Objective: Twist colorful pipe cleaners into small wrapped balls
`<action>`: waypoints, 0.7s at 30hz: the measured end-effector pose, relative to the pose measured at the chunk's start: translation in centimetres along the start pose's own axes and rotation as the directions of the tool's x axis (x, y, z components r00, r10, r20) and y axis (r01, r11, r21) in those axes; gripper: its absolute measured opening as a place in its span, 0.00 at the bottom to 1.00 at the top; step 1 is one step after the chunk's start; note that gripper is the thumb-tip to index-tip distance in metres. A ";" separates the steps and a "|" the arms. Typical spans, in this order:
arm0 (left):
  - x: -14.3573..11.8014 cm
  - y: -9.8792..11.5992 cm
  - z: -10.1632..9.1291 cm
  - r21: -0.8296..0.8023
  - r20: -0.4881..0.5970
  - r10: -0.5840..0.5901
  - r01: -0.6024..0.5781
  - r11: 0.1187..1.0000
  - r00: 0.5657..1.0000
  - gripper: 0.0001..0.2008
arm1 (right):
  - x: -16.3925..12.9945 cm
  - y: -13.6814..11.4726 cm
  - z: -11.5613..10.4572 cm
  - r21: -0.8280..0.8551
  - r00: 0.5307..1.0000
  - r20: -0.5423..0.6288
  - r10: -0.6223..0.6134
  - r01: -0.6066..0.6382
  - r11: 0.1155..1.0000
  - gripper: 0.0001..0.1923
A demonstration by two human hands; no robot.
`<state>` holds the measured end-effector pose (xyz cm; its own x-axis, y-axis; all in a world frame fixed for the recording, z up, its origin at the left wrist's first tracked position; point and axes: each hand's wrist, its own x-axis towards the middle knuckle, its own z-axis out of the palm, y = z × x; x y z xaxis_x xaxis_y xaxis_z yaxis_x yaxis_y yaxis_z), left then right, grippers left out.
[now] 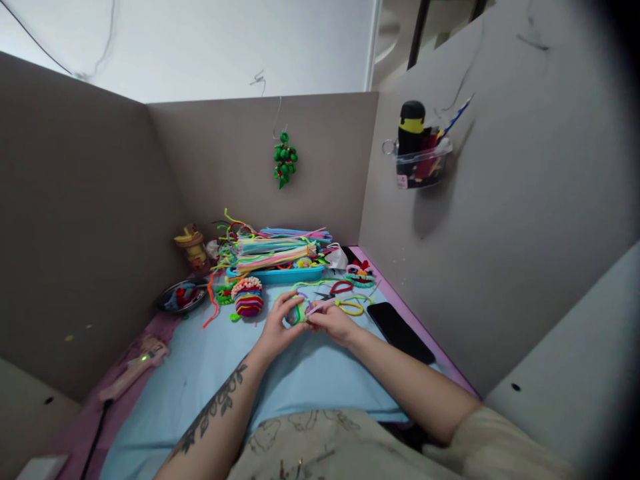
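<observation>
Grey partition walls [270, 153] fill the upper and side parts of the frame, closing in a surface covered by a light blue mat [210, 380] across the lower middle. At centre frame, against the back wall, a turquoise tray [293, 274] carries a heap of coloured pipe cleaners [275, 250]. A black phone [406, 331] lies flat on the mat, right of centre. A clear wall pocket [423, 167] with a black bottle hangs at upper right. A pink glue gun [135, 365] rests at lower left. A striped pipe-cleaner ball [249, 298] sits left of centre, near the tray. At centre, the left hand [279, 331] curls closed around a small green and pink pipe-cleaner piece [299, 313], and the right hand [334, 323] pinches the same piece from the other side, fingers bent shut. Red-handled scissors [336, 289] lie just above the hands.
</observation>
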<state>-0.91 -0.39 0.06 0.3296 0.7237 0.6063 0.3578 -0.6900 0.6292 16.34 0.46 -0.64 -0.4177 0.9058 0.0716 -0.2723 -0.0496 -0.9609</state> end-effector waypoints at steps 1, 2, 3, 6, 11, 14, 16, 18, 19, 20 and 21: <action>0.0 0.0 0.0 0.004 -0.003 0.003 -0.003 1.000 1.000 0.25 | 0.0 0.1 0.0 0.007 1.000 0.001 -0.007 0.007 1.000 0.07; 0.0 -0.1 0.0 0.008 -0.005 0.004 -0.004 1.000 1.000 0.25 | 0.0 0.2 -0.1 0.014 1.000 0.002 -0.012 0.012 1.000 0.08; 0.0 -0.1 0.1 0.012 -0.006 0.005 -0.005 1.000 1.000 0.25 | 0.1 0.3 -0.1 0.020 1.000 0.002 -0.016 0.016 1.000 0.09; -0.1 0.0 0.2 0.024 -0.014 0.010 -0.010 1.000 1.000 0.25 | 0.1 0.4 -0.2 0.021 1.000 -0.007 -0.019 0.020 1.000 0.11; -0.2 0.3 0.4 0.044 -0.023 0.019 -0.018 0.999 1.000 0.24 | -0.1 0.2 0.2 -0.041 0.998 -0.046 -0.037 0.035 0.999 0.14; -0.2 0.3 0.5 0.044 -0.029 0.008 -0.007 0.999 1.000 0.23 | -0.2 -0.1 0.4 -0.043 0.998 -0.036 -0.054 0.052 0.998 0.15; -0.1 0.3 0.5 0.043 -0.039 -0.015 0.017 0.999 0.999 0.24 | -0.2 -0.4 0.5 -0.048 0.999 -0.020 -0.049 0.048 0.998 0.16; -0.1 0.3 0.5 0.045 -0.049 -0.043 0.045 0.998 0.998 0.24 | -0.3 -0.6 0.5 -0.060 0.999 -0.007 -0.042 0.042 0.997 0.16; -0.1 0.2 0.5 0.047 -0.052 -0.050 0.052 0.998 0.997 0.24 | -0.3 -0.6 0.4 -0.067 0.999 -0.003 -0.043 0.043 0.997 0.16; -0.1 0.2 0.5 0.049 -0.056 -0.052 0.054 0.997 0.997 0.24 | -0.3 -0.6 0.3 -0.072 0.999 -0.003 -0.049 0.049 0.996 0.16; -0.1 0.2 0.5 0.051 -0.058 -0.048 0.051 0.997 0.997 0.24 | -0.3 -0.5 0.2 -0.075 0.998 -0.003 -0.055 0.055 0.996 0.17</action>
<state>-0.43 -0.59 -0.15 0.2609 0.7542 0.6026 0.4184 -0.6509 0.6335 16.41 0.08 -0.09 -0.3991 0.9085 0.1239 -0.2295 0.0319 -0.9728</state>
